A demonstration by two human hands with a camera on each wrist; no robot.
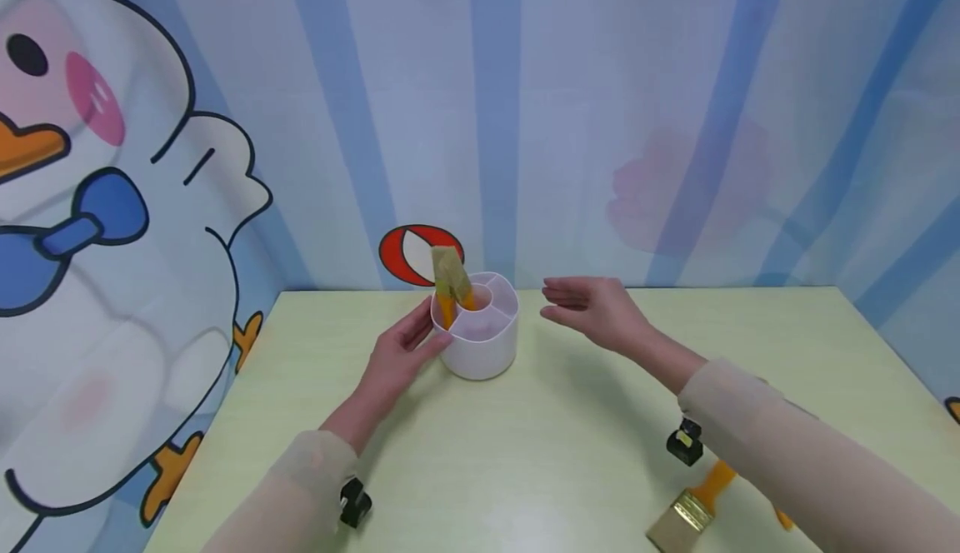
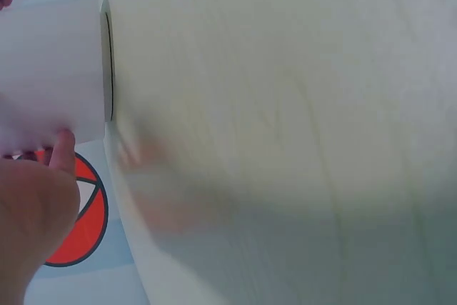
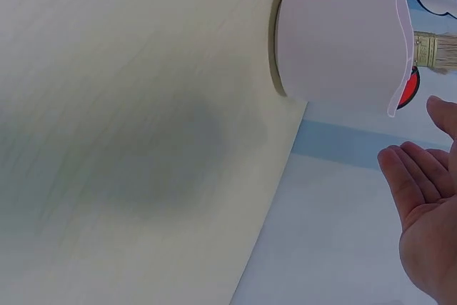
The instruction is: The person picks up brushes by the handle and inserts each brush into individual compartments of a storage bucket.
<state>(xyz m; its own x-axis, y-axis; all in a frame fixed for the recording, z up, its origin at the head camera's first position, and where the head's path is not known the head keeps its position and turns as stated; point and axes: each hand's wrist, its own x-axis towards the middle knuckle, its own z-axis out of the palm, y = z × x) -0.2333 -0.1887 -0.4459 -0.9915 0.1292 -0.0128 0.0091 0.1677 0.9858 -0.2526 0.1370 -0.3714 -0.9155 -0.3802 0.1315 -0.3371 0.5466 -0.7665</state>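
Observation:
A white round container (image 1: 480,359) with several compartments stands near the table's back edge. My left hand (image 1: 393,363) holds its left side, thumb towards the front; the left wrist view shows the thumb of that hand (image 2: 43,201) against the container's wall (image 2: 50,69). Brushes (image 1: 449,270) with orange handles and pale bristles stick up from the container's left part. To its right, my right hand (image 1: 600,311) hovers apart from it, fingers extended. In the right wrist view, a gap separates this hand (image 3: 428,201) from the container (image 3: 339,41).
A flat brush (image 1: 682,520) with an orange handle lies on the table (image 1: 480,470) at the front right, below the right forearm. Beside it an orange handle end (image 1: 783,517) shows, partly covered by the sleeve. A printed backdrop (image 1: 555,120) rises behind the table.

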